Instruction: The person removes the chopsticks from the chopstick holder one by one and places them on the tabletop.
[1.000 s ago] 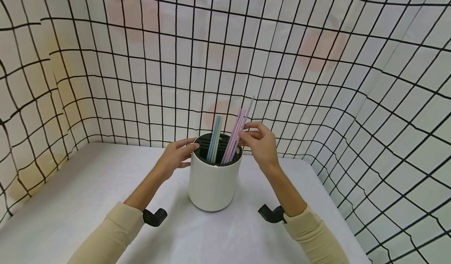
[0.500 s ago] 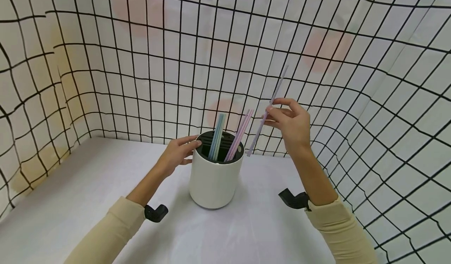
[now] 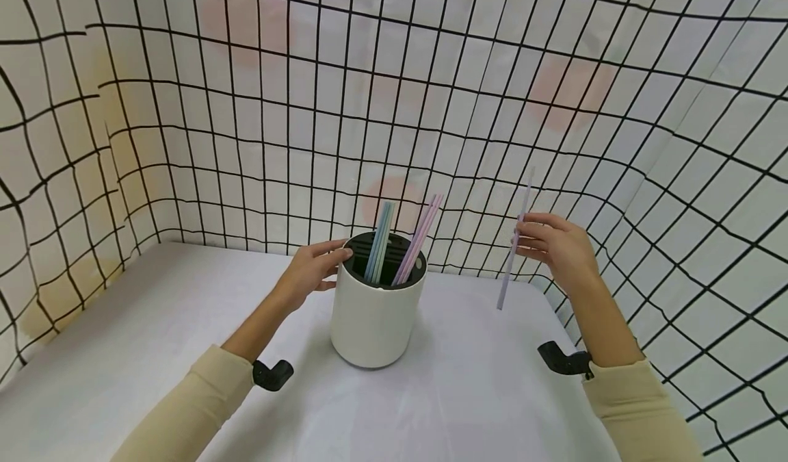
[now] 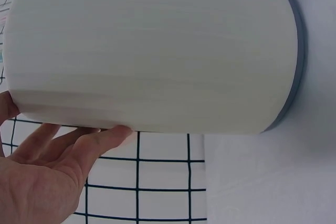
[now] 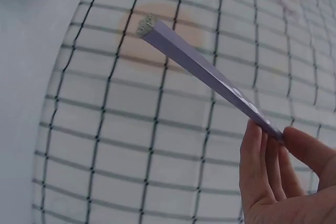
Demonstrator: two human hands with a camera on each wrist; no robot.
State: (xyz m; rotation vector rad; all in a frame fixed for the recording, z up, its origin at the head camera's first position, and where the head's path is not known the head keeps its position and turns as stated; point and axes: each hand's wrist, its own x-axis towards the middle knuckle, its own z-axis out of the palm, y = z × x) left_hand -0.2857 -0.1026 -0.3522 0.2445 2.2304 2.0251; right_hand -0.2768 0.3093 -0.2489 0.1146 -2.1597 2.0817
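Note:
A white round utensil holder (image 3: 372, 325) with a black slotted top stands upright on the table. In it lean several blue-green chopsticks (image 3: 379, 243) and several pink and purple chopsticks (image 3: 420, 239). My left hand (image 3: 312, 270) grips its left rim, the thumb on top and the fingers along the side; in the left wrist view the fingertips touch the white wall (image 4: 157, 61). Off to the right, my right hand (image 3: 563, 250) pinches a pale purple chopstick (image 3: 509, 270) between thumb and fingers. Its square, speckled end points downward, and the right wrist view shows small pale marks on its shaft (image 5: 210, 77).
A white cloth covers the table (image 3: 295, 414). Black wire grid (image 3: 308, 126) with white sheeting behind it walls the back and both sides. Black camera mounts (image 3: 563, 359) sit at both wrists, beside beige sleeves (image 3: 640, 407).
My right hand has drawn the purple chopstick up out of the utensil holder, carried it right and lowered it somewhat. My left hand stays on the rim.

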